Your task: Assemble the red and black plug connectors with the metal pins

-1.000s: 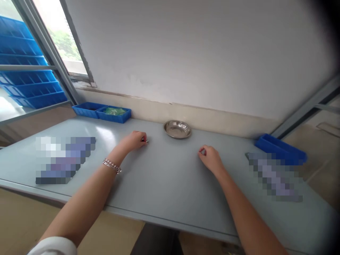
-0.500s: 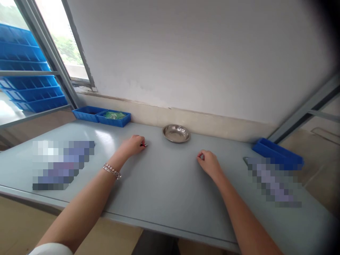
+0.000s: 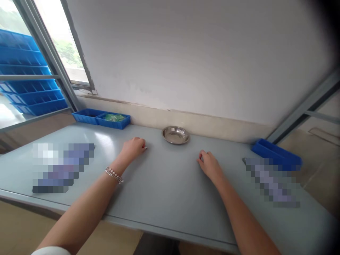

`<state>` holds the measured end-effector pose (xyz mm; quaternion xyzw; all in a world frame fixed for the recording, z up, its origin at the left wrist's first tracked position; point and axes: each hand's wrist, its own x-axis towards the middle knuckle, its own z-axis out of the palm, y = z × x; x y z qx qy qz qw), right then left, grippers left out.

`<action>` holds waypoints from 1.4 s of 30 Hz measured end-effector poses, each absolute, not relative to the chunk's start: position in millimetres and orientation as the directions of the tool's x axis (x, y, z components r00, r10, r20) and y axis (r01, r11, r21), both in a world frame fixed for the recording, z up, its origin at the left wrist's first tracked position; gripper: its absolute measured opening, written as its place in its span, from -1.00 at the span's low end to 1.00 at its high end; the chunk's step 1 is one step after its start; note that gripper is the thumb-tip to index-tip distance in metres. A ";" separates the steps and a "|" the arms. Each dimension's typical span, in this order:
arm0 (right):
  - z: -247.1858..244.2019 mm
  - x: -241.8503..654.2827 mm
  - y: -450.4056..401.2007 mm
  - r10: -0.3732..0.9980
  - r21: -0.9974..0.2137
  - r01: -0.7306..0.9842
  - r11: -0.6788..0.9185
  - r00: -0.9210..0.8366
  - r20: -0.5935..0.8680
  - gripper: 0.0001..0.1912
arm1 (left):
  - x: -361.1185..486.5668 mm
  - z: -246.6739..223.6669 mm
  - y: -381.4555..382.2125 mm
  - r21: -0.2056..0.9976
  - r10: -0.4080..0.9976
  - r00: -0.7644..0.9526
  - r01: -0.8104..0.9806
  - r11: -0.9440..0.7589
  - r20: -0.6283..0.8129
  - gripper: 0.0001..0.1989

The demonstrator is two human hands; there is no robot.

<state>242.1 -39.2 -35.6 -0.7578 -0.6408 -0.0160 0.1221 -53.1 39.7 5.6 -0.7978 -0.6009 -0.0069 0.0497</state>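
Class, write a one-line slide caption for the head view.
Left hand grips a small, mostly hidden object left of a round, shiny metal dish.

Three blue rectangular plastic bins [image 3: 117,124], one round, shiny metal dish [image 3: 175,135] and two pixelated purplish items [image 3: 63,170] lie on one grey table [image 3: 164,191]; at least six blue plastic trays [image 3: 39,108] are stacked.

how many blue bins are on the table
3: the back-left bin, the green-filled bin beside it, and the right-hand bin; blurring may hide more.
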 end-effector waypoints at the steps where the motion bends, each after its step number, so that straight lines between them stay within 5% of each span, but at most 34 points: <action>1: -35.7 242.6 -39.2 0.969 -0.170 0.976 -0.138 0.169 0.183 -0.90 | -53.1 6.2 39.4 -0.072 0.959 0.274 0.961 -0.269 0.070 -0.82; 11: -42.4 248.3 -31.7 0.974 -0.273 0.960 -0.053 0.110 0.197 -0.93 | -47.8 7.6 33.1 -0.092 0.965 0.257 0.964 -0.251 0.059 -0.83; 28: -42.9 251.7 -33.0 0.967 -0.277 0.960 -0.042 0.109 0.229 -0.87 | -45.7 13.5 28.0 -0.085 0.950 0.306 0.950 -0.300 0.057 -0.82; 33: -29.2 239.8 -40.4 0.924 -0.290 0.952 -0.097 0.195 0.330 -0.84 | -31.9 16.3 19.3 0.110 0.847 0.476 0.853 -0.511 0.237 -0.84; 39: -15.3 194.9 -54.2 0.898 -0.556 0.747 0.365 -0.125 0.421 -0.76 | -2.3 15.3 -9.0 0.354 0.614 0.704 0.506 -0.787 0.357 -0.87; 42: -15.7 180.0 -58.2 0.890 -0.629 0.645 0.434 -0.198 0.412 -0.72 | 4.6 13.1 -16.5 0.385 0.581 0.726 0.450 -0.806 0.369 -0.89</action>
